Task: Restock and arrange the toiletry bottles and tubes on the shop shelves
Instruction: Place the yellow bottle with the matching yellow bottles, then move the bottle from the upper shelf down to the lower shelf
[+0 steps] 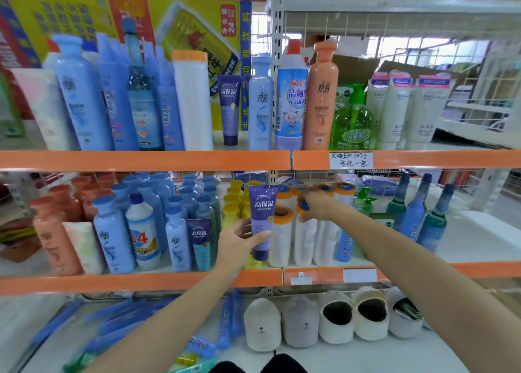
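Your left hand (239, 238) has its grip wrapped around a purple tube (262, 220), thumb on the near left side and fingertips showing at its right edge. The tube stands cap-down and upright, its flat crimped end on top, held just in front of the middle shelf (141, 283), between the yellow-capped bottles (235, 200) to the left and the white rolls (282, 237) to the right.

Your right hand (315, 204) reaches farther in; its grip pinches the orange rim of one white roll (306, 231), fingers curled over the top.

On the left of the middle shelf stand smooth plastic bottles packed close: pale blue bottles (112, 237) with round caps, peach bottles (53, 231), a white bleach bottle (143, 234) and a second, shorter purple-and-teal tube (200, 240). At the far right stand dark teal bottles (434, 220) with narrow necks.

The top shelf (146, 159) carries a matching purple tube (229, 109), a tall peach bottle (321, 96), a green translucent pump bottle (353, 121) and white tubes (406, 107) with pink caps.

On the bottom shelf lie soft fabric slippers (318, 319).
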